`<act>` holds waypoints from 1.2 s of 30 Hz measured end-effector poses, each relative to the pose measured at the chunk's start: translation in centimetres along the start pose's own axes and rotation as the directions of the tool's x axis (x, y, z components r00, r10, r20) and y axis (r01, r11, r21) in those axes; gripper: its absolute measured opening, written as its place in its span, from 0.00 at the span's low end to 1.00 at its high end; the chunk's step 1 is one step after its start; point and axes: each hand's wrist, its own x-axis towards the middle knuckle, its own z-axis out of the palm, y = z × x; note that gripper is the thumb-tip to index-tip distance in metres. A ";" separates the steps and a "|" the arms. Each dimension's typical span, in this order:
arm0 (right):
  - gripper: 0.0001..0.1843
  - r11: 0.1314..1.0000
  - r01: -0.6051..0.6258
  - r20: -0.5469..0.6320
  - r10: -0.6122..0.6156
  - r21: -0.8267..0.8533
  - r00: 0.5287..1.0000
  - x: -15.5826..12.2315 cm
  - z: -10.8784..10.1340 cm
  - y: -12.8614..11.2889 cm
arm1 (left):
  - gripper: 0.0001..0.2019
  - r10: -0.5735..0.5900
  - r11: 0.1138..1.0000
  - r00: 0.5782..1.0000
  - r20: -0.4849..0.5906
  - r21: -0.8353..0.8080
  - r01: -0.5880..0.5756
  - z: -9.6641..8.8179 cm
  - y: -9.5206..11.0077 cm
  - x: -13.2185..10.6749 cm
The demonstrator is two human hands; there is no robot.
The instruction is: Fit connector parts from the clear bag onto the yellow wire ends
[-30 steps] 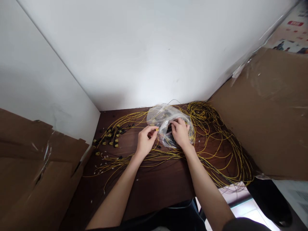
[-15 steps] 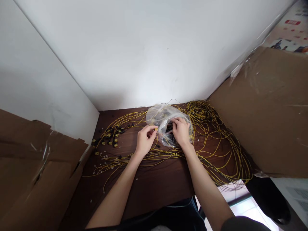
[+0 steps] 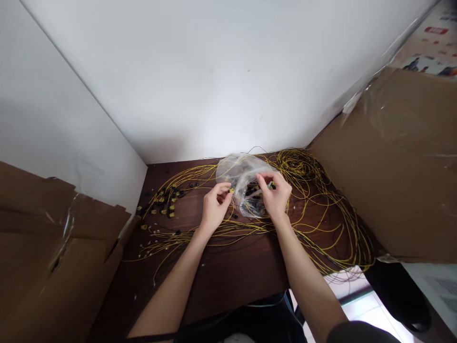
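Observation:
Between the thumb and fingertips of my left hand (image 3: 214,207) is a small yellow connector (image 3: 232,190), just left of a clear plastic bag (image 3: 228,167). My right hand (image 3: 277,193) is over the bag's mouth, thumb and forefinger closed together at its rim. They appear to pinch the plastic, though the exact contact is too small to make out. Black and yellow connectors (image 3: 254,190) show inside the bag, partly behind the right hand. Thin yellow and black wires (image 3: 246,229) run beneath and around both hands.
Several yellow connectors with black sleeves (image 3: 164,202) lie on the dark wooden tabletop (image 3: 228,276) at left. A coil of yellow wire (image 3: 298,163) sits at the back right. Cardboard boxes (image 3: 400,181) flank both sides, and a white wall (image 3: 228,85) rises behind.
My right hand has drawn its fingers up out of the bag's mouth, turning slightly right, and brought thumb and forefinger together. The left hand stays almost still with the yellow connector.

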 end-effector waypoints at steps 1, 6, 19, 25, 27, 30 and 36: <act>0.14 1.000 0.001 0.014 -0.001 0.023 1.000 0.0 0.0 -0.1 | 0.09 -0.002 1.000 1.000 0.003 0.005 0.002 0.0 0.0 0.0; 0.11 0.982 0.066 0.228 -0.106 0.177 0.968 -0.4 1.0 -0.7 | 0.09 0.018 1.000 1.000 0.011 0.021 -0.018 -0.1 0.0 0.0; 0.12 0.938 0.143 0.396 -0.266 0.314 0.879 -1.2 2.4 -1.0 | 0.10 0.019 1.000 1.000 -0.006 -0.005 -0.019 -0.3 -0.1 0.0; 0.12 0.946 0.155 0.402 -0.265 0.285 0.877 -1.2 2.5 -1.0 | 0.17 -0.006 0.997 1.000 -0.002 -0.083 0.005 -0.3 -0.1 0.0; 0.12 0.943 0.163 0.394 -0.273 0.290 0.878 -1.2 2.6 -0.9 | 0.18 -0.008 0.996 1.000 -0.001 -0.090 0.008 -0.3 -0.1 0.0; 0.10 0.934 0.175 0.375 -0.290 0.311 0.880 -1.2 2.7 -0.7 | 0.17 -0.009 0.996 1.000 0.001 -0.083 0.009 -0.3 -0.1 0.1; 0.08 0.937 0.159 0.367 -0.273 0.311 0.889 -1.2 2.6 -0.7 | 0.14 -0.012 0.999 1.000 -0.003 -0.043 0.012 -0.3 -0.1 0.1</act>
